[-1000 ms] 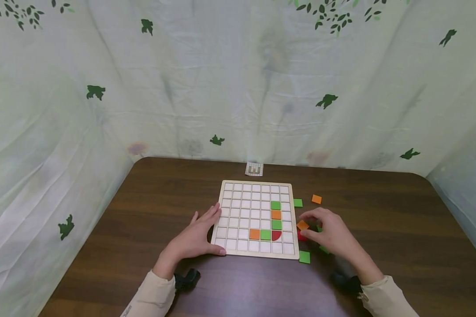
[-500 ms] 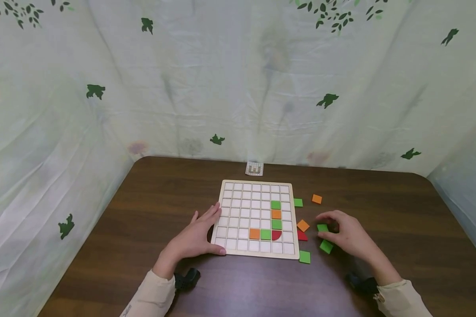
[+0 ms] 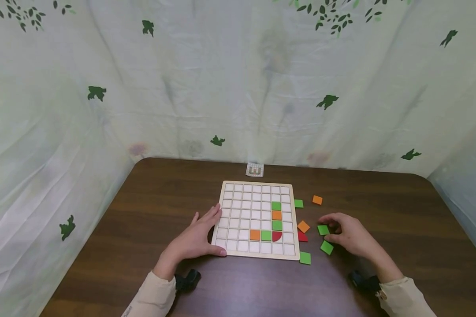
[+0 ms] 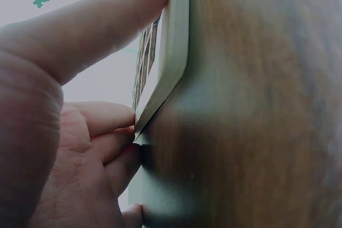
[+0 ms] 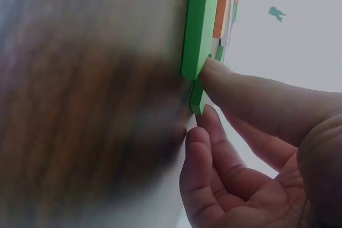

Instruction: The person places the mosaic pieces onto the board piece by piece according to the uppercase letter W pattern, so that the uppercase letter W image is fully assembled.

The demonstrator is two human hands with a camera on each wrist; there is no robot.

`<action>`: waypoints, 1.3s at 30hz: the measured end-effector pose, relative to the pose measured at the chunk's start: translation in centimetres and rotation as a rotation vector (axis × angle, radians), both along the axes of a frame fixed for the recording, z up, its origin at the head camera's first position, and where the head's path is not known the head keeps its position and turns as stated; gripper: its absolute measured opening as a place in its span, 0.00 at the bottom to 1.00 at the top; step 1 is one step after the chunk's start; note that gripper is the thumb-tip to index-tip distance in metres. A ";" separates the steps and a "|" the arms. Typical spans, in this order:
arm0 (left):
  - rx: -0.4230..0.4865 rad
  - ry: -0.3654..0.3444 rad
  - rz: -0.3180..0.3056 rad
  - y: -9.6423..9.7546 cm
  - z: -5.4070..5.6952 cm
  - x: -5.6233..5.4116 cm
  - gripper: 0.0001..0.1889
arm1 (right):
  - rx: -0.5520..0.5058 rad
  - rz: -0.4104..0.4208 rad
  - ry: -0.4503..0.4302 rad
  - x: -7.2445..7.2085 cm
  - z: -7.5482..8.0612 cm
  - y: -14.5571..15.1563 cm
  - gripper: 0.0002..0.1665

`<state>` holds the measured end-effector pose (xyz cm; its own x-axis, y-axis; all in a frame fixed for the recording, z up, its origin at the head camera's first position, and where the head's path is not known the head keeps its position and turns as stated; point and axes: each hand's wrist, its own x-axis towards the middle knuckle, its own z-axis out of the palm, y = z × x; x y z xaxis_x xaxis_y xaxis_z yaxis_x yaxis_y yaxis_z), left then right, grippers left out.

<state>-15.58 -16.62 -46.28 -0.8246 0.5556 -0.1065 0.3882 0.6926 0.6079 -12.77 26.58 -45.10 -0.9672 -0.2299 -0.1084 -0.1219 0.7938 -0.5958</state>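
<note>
A person looks to be at the picking-out step, choosing loose tiles to set into a grid board [image 3: 235, 204] on the desk [image 3: 174, 176]. The board lies flat in front of the person, and six of its cells are filled: a column of a green tile, an orange tile, another green and a red quarter-round piece [image 3: 277, 236], with a green and an orange running leftward from that corner.

The left hand [image 3: 196, 236] is spread wide, fingers along the board's left edge and thumb at its near left corner. The right hand [image 3: 348, 232] is set narrow at the upper green tile [image 3: 323, 230], thumb and forefinger on either side of it; I cannot tell whether they grip it. The lower green tile [image 3: 327, 247] lies just beside the thumb. Nearer the board are a loose orange tile [image 3: 303, 226], a red piece [image 3: 303, 237] and a green tile by the near right corner [image 3: 305, 258].

The next move probably calls for a firm pinch on one green tile without nudging its neighbour (they lie close together), then a lift toward a bare cell.

Against one second ago, the right hand has shifted away from that loose orange tile to the green pair, while the left hand and the filled cells match.
</note>
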 end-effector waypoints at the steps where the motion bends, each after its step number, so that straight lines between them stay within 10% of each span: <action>1: -0.001 0.003 0.000 0.0 0.0 0.0 0.61 | 0.007 0.004 0.002 0.0 0.0 0.0 0.23; 39: -0.007 -0.002 0.009 0.0 0.0 0.1 0.60 | 0.085 -0.019 -0.022 -0.2 0.4 -0.2 0.15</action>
